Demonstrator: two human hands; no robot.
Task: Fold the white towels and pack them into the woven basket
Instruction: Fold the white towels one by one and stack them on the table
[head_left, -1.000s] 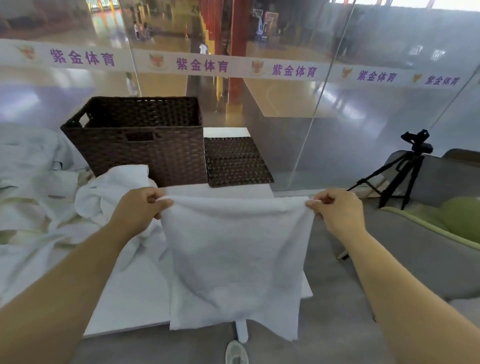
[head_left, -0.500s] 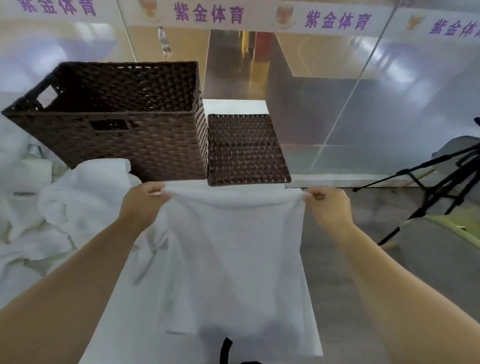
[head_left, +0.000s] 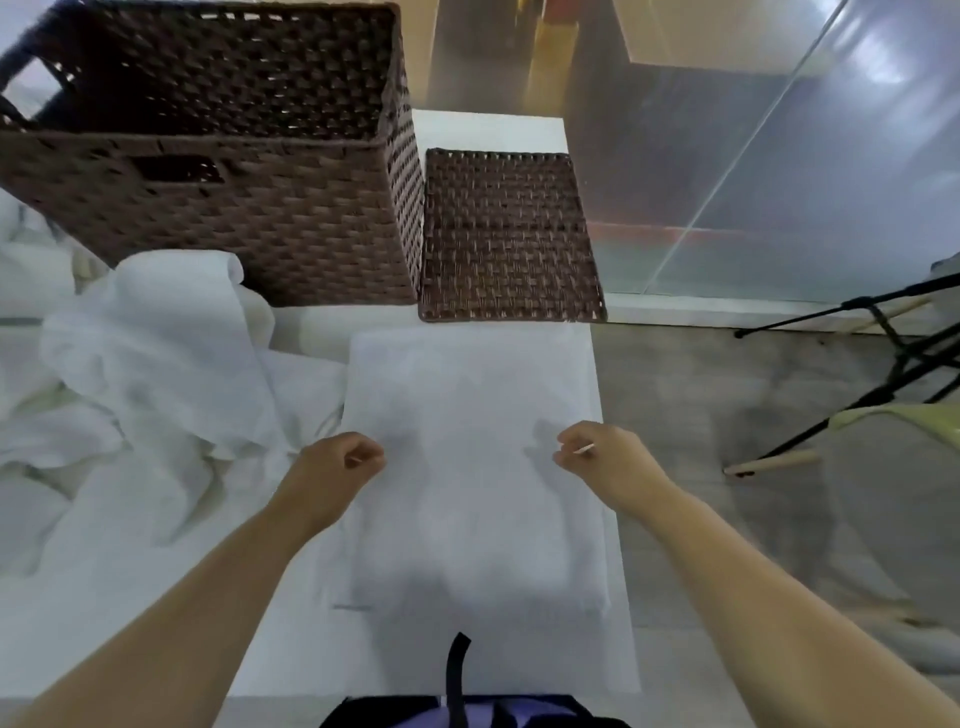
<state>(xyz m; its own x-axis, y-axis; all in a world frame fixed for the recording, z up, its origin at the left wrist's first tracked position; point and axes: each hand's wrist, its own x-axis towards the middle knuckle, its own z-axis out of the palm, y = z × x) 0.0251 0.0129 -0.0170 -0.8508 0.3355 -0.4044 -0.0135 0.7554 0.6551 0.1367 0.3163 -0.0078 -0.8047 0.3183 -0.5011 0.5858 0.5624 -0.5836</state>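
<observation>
A white towel (head_left: 467, 374) lies spread flat on the white table (head_left: 130, 597), its far edge just short of the basket lid. My left hand (head_left: 337, 462) and my right hand (head_left: 597, 452) hover over the middle of the towel, fingers curled, thumbs against fingertips, and cast shadows on it. Neither hand visibly holds cloth. The brown woven basket (head_left: 260, 223) stands at the back left with nothing seen inside. A heap of crumpled white towels (head_left: 156, 353) lies to the left of the flat towel.
The flat woven lid (head_left: 509, 234) lies on the table right of the basket. A glass wall (head_left: 779, 156) runs behind the table. A black tripod (head_left: 893, 364) and a pale green chair edge (head_left: 909, 415) stand on the grey floor to the right.
The towel that both hands held up by its top corners now lies flat on the table. Both hands have let go and drawn back toward me. The camera has tilted downward.
</observation>
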